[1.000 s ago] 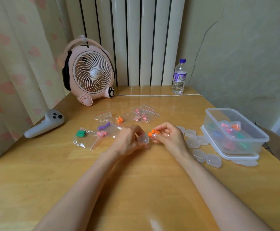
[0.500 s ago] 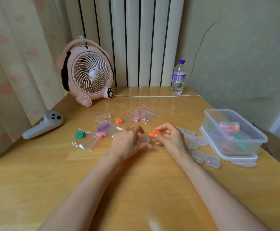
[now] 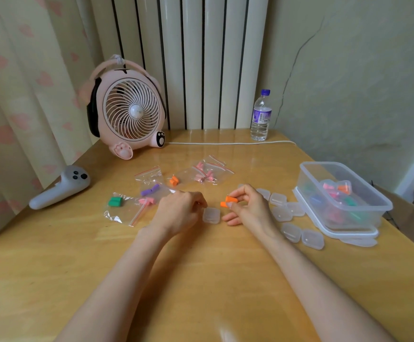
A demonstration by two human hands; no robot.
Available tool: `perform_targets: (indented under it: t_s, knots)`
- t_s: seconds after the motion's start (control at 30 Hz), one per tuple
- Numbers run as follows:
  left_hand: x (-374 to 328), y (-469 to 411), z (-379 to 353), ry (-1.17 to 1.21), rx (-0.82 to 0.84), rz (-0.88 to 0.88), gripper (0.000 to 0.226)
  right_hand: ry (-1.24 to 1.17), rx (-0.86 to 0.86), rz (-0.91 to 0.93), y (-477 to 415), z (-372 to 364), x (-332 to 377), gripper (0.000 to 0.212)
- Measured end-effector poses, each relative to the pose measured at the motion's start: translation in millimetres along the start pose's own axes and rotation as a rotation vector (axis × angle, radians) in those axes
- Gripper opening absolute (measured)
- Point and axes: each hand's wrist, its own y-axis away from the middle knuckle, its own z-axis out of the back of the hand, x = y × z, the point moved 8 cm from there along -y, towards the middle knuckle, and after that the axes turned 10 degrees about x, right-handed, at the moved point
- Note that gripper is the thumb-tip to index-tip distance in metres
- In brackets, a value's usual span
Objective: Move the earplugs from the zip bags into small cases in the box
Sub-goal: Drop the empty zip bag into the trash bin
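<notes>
My right hand [image 3: 249,209] pinches two orange earplugs [image 3: 230,201] just above the table. A clear small case [image 3: 211,215] lies shut on the wood between my hands. My left hand [image 3: 178,213] rests beside it with loosely curled fingertips at the case's left corner. Zip bags lie behind my left hand: green earplugs [image 3: 115,201], purple [image 3: 150,190], pink [image 3: 204,175], and one orange earplug [image 3: 173,180]. The clear box [image 3: 371,193] at the right holds several filled cases. Several empty cases [image 3: 281,213] lie between my right hand and the box.
A pink desk fan [image 3: 129,114] stands at the back left, with a white cable [image 3: 225,143] running along the back edge. A water bottle [image 3: 261,116] stands at the back. A grey controller [image 3: 60,187] lies at the left edge. The box sits on its lid [image 3: 349,234].
My left hand has put the small case down on the table and drawn slightly left. My right hand has kept the orange earplugs and shifted a little to the right.
</notes>
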Motion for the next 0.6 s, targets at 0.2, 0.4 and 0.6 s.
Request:
perform_targets:
  t_s: [0.2, 0.4, 0.6]
  knots:
    - [0, -2, -10, 0.119, 0.101, -0.077, 0.031, -0.014, 0.009, 0.031, -2, -1, 0, 0.020]
    - [-7, -2, -17, 0.203, 0.205, -0.157, 0.048, -0.048, 0.025, 0.052, -3, -3, 1, 0.018]
    - [-24, -1, -27, 0.311, 0.300, -0.255, 0.066, 0.023, -0.098, 0.039, -4, 14, -1, 0.027]
